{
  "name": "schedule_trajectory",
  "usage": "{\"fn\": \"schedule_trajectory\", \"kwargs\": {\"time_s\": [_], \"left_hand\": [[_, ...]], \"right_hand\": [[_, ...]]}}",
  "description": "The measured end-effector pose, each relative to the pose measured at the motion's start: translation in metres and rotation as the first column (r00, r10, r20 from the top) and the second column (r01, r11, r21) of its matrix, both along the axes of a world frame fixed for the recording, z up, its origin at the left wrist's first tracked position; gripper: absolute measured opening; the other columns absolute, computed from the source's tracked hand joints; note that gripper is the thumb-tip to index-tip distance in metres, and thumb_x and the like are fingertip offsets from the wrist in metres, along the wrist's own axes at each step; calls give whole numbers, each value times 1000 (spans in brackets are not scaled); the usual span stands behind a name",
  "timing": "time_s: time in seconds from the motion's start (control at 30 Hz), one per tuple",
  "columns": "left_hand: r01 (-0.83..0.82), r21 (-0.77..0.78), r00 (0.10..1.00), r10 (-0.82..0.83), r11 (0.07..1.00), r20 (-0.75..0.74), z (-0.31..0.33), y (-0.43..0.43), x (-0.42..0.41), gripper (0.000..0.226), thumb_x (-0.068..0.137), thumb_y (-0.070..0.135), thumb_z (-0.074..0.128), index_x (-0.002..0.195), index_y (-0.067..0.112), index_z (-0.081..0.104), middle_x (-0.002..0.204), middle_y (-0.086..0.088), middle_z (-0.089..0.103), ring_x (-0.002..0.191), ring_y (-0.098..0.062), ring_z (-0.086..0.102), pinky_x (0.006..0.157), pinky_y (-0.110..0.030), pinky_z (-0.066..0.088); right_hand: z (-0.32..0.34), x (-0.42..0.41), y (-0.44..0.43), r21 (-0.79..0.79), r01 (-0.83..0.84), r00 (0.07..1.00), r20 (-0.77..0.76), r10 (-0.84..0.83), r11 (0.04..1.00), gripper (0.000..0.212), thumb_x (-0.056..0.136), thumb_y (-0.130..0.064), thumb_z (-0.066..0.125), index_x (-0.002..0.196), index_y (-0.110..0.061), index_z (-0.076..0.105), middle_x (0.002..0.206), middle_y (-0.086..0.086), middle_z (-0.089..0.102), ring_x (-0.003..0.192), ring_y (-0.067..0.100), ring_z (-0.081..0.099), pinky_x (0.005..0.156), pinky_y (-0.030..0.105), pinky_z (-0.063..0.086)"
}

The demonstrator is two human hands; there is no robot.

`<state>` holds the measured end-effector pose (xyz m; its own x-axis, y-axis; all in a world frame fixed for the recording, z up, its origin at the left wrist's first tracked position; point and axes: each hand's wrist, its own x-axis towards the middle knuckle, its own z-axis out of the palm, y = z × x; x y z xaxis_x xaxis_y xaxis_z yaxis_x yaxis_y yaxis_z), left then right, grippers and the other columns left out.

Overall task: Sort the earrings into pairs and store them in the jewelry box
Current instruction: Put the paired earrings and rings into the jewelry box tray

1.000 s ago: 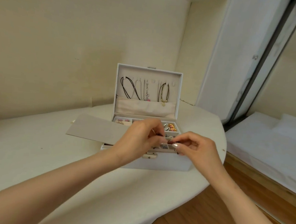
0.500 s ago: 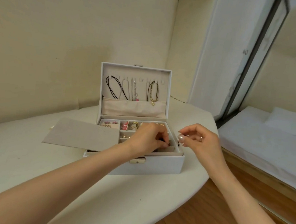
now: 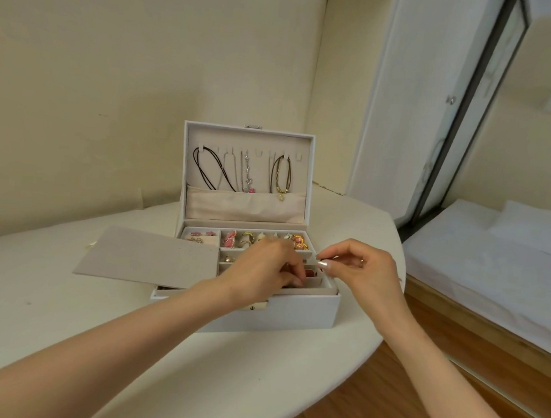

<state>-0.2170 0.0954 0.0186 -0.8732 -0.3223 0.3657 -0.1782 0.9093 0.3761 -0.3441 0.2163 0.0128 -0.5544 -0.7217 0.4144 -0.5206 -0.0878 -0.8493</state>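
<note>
The white jewelry box [image 3: 292, 317] stands open on the table, its lid upright with necklaces [image 3: 244, 174] hanging inside. Several earrings [image 3: 298, 243] lie in the tray's back compartments: pink, gold and orange ones. My left hand [image 3: 263, 270] reaches into the front compartments with its fingers curled down, and its fingertips pinch a red earring [image 3: 310, 272]. My right hand [image 3: 358, 270] hovers over the box's right rim, thumb and forefinger pressed together. Nothing shows between them.
A flat grey liner panel [image 3: 147, 255] lies across the box's left side and juts over the white table [image 3: 64, 324]. The table's curved edge runs close on the right, above a wooden floor [image 3: 385, 396]. A bed [image 3: 492, 256] stands further right.
One second ago both hands met over the front of the tray. Since then my left hand has dipped into a front compartment and my right hand has drawn back to the right rim.
</note>
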Motion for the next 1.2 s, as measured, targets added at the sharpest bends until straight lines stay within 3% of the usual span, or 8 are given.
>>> {"fn": "schedule_trajectory", "kwargs": {"time_s": [0.17, 0.33, 0.47, 0.67, 0.8, 0.87, 1.03, 1.2], "left_hand": [[-22, 134, 999, 27, 991, -39, -2, 0, 5, 25, 81, -2, 61, 101, 13, 64, 86, 2, 73, 82, -6, 65, 80, -23, 50], [-121, 69, 982, 130, 990, -137, 5, 1, 12, 26, 86, 3, 54, 104, 20, 60, 90, 11, 70, 84, -6, 62, 75, -23, 47], [-95, 37, 991, 98, 995, -91, 4, 3, 18, 31, 77, 0, 48, 98, 20, 61, 83, 12, 73, 76, 0, 52, 75, -20, 37], [-1, -7, 1000, 1, 1000, -31, -1, 5, 19, 37, 76, -4, 44, 100, 18, 61, 93, 12, 73, 101, -7, 55, 95, -31, 38], [-17, -4, 992, 17, 1000, -122, -1, 6, 18, 40, 74, -5, 44, 101, 21, 60, 91, 13, 71, 95, -7, 52, 83, -28, 39], [-17, -11, 990, 15, 1000, -137, 1, 6, 18, 42, 75, -5, 43, 104, 21, 58, 96, 15, 69, 98, -9, 50, 84, -27, 39], [44, -124, 995, -33, 991, 93, -3, 3, 19, 44, 82, -3, 38, 116, 22, 49, 114, 16, 63, 111, -8, 39, 88, -24, 25], [47, -109, 998, -44, 993, 35, -1, 6, 18, 47, 80, -5, 38, 117, 22, 47, 117, 15, 60, 110, -9, 39, 89, -23, 27]], "right_hand": [[-1, 1, -1, 17, -19, 999, -30, 20, 1000, 19, 75, -3, 73, 73, -22, 73, 74, -5, 71, 74, 9, 65, 74, 23, 53], [-7, 2, -3, 60, 8, 995, -103, -2, 998, 13, 75, -9, 75, 73, -21, 74, 68, -11, 67, 61, -2, 53, 59, 9, 38], [-13, 1, -2, 95, 58, 975, -217, -36, 994, 12, 78, -15, 73, 74, -27, 73, 72, -16, 65, 76, -3, 52, 66, 6, 34], [-14, -4, 4, 61, 90, 953, -294, -69, 994, 16, 89, -27, 59, 84, -25, 73, 93, -15, 66, 95, -11, 49, 88, 19, 33], [-15, -7, 6, 101, 135, 952, -290, -101, 986, 33, 96, -29, 47, 79, -23, 74, 101, -8, 66, 105, 9, 50, 81, -3, 25], [-17, -7, 6, 118, 139, 954, -283, -101, 983, 36, 96, -31, 44, 77, -22, 74, 101, -9, 64, 104, 8, 48, 79, 0, 27], [-21, -6, 3, 193, 135, 932, -358, -58, 972, 41, 95, -37, 42, 72, -22, 72, 102, -12, 58, 103, 4, 43, 76, 9, 32], [-16, -6, 2, 143, 230, 830, -546, -116, 963, 43, 99, -40, 37, 90, -19, 74, 114, -10, 55, 108, 4, 39, 80, 17, 36]]}}
